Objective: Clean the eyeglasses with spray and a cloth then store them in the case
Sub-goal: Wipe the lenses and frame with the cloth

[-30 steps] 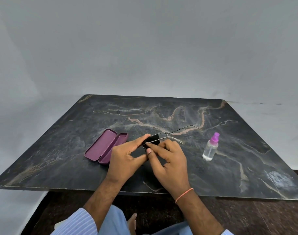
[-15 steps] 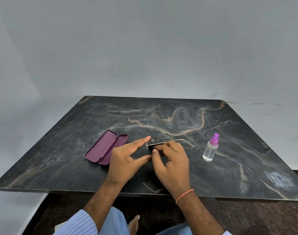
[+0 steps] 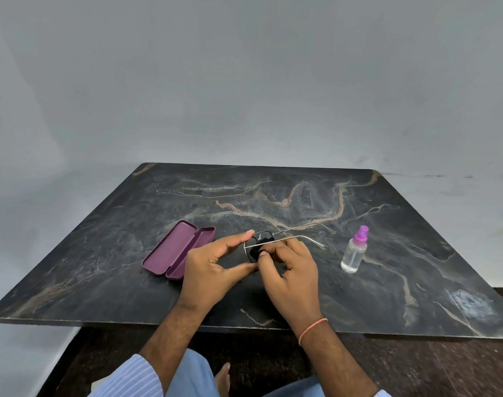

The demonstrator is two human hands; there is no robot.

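Thin metal-framed eyeglasses (image 3: 299, 234) are held just above the dark marble table (image 3: 101, 253), their temples pointing right. My left hand (image 3: 213, 267) pinches the frame's left lens rim between forefinger and thumb. My right hand (image 3: 290, 270) pinches a small black cloth (image 3: 257, 252) against that lens. The open purple case (image 3: 177, 252) lies empty to the left of my hands. A clear spray bottle (image 3: 354, 250) with a pink top stands upright to the right.
The table's near edge (image 3: 158, 323) runs just under my wrists. Bare marble stretches behind and to both sides of the hands. A plain grey wall (image 3: 244, 81) stands behind the table.
The glasses have turned so their temples lie lower and point further right. My right fingers with the cloth have shifted over the lens; my left hand keeps its hold.
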